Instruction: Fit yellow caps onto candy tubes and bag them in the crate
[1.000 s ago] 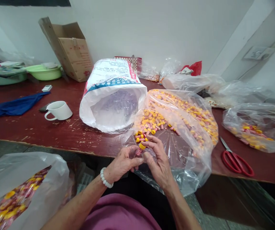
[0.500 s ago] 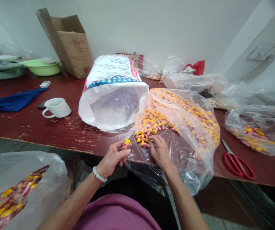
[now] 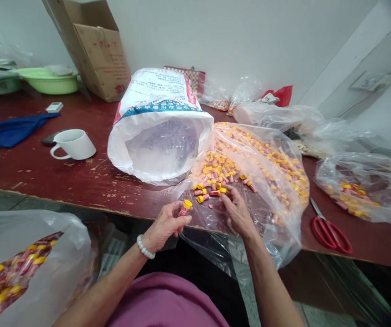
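In my left hand a small red-and-white patterned tube with a yellow cap is pinched upright between thumb and fingers. My right hand is over the clear plastic sheeting, its thumb and index finger closed around the yellow end of another small tube. Beside those fingertips lie several loose tubes of the same kind. They spill from a large clear plastic bag full of yellow-capped tubes. Behind my left hand a white woven sack lies with its mouth toward me, holding small clear pieces.
A white mug and a blue cloth are at left on the red table. Red-handled scissors lie at right, near a smaller bag of tubes. Another tube-filled bag stands low at left.
My right hand has moved slightly right and up to a different tube, and the loose tubes near it have shifted. My left hand still holds its tube. The camera view has tilted slightly.
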The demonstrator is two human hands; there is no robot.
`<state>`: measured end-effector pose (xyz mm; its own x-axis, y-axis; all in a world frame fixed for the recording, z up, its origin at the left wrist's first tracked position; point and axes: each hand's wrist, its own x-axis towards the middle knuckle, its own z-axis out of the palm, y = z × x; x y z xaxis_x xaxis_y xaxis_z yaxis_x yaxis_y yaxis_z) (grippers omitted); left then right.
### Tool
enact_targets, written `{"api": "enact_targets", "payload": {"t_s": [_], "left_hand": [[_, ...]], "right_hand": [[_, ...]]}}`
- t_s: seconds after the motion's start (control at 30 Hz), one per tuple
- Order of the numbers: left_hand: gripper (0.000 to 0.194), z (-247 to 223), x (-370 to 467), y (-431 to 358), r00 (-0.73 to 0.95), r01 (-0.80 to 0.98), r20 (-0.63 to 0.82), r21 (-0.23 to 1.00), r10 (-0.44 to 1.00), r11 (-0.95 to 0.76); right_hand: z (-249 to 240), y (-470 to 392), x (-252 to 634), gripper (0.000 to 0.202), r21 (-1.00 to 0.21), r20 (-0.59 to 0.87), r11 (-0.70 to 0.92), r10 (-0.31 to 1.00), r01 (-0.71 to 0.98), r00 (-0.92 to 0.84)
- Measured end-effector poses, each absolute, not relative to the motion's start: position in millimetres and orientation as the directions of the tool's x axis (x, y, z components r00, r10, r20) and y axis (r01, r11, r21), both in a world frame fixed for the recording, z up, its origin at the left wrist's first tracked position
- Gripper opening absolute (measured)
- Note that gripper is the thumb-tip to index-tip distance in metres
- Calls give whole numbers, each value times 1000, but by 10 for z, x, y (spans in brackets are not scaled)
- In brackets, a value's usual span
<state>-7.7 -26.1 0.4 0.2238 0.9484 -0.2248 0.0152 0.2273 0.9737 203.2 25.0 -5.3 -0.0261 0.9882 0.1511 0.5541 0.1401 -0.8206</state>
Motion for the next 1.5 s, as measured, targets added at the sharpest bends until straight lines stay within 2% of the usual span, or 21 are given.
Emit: {"api": "enact_targets", "payload": {"t_s": [0.07, 0.1, 0.17, 0.33, 0.47, 0.53, 0.63, 0.67, 0.73, 0.87, 0.93, 1.0, 1.1, 1.17, 1.2, 1.27, 1.3, 1.37, 1.4, 1.5], "left_hand": [[31, 30, -36, -279, 255, 63, -208, 978, 944, 199], [29, 55, -12, -289, 271, 83, -200, 979, 942, 184], [24, 118, 36, -308, 298, 115, -185, 981, 937, 157], [16, 231, 93, -358, 369, 72, -98, 994, 924, 77], [16, 233, 84, -387, 368, 72, -145, 989, 919, 127], [15, 249, 82, -393, 365, 27, -158, 987, 918, 159], [14, 298, 85, -400, 378, -55, -160, 979, 912, 195], [14, 310, 86, -405, 391, -73, -170, 974, 905, 214], [16, 310, 84, -417, 416, -108, -219, 952, 883, 287], [20, 220, 85, -430, 315, -180, -331, 899, 889, 398], [22, 177, 105, -428, 274, -223, -346, 885, 897, 409], [22, 167, 139, -421, 336, -295, -322, 856, 885, 424], [21, 227, 163, -386, 427, -395, -256, 810, 867, 433], [24, 305, 105, -309, 368, -431, -223, 819, 903, 378], [25, 349, 45, -242, 309, -431, -205, 840, 929, 329], [27, 431, -130, -35, 120, -388, -137, 905, 983, 174], [27, 461, -231, 107, -11, -310, -86, 947, 996, 78], [25, 478, -417, 461, -257, -52, 45, 997, 965, -60], [24, 463, -486, 663, -335, 104, 104, 992, 936, -73], [20, 338, -552, 1281, -342, 338, 127, 941, 931, -5]], "right_hand": [[62, 126, 1934, 32, -953, 116, 112, 993, 282, -3], [120, 55, 1862, 30, -982, 113, 114, 993, 153, -13], [215, -78, 1706, 24, -984, 167, 169, 985, 51, -54], [297, -275, 1481, 14, -872, 355, 385, 923, 303, -151], [322, -349, 1506, 13, -726, 437, 526, 850, 442, -295], [334, -376, 1538, 32, -641, 475, 583, 813, 500, -338], [317, -402, 1557, 79, -513, 502, 644, 761, 567, -411], [297, -409, 1548, 89, -482, 487, 658, 750, 579, -448], [237, -422, 1509, 93, -452, 449, 659, 751, 601, -485], [110, -446, 1397, 67, -483, 453, 616, 784, 622, -425], [104, -447, 1361, 60, -498, 457, 630, 775, 596, -436], [152, -428, 1358, 61, -541, 454, 645, 764, 540, -458], [232, -330, 1438, 67, -669, 397, 618, 767, 413, -504], [199, -199, 1562, 74, -752, 346, 525, 829, 398, -440], [142, -114, 1642, 75, -767, 341, 474, 872, 432, -350], [-40, 72, 1822, 64, -726, 386, 396, 911, 563, -144], [-149, 160, 1911, 53, -659, 428, 382, 899, 648, -95], [-359, 300, 2055, 38, -510, 467, 375, 877, 774, -117], [-444, 346, 2103, 35, -448, 467, 378, 872, 810, -149], [-585, 405, 2150, 32, -362, 466, 387, 863, 848, -196]]}}
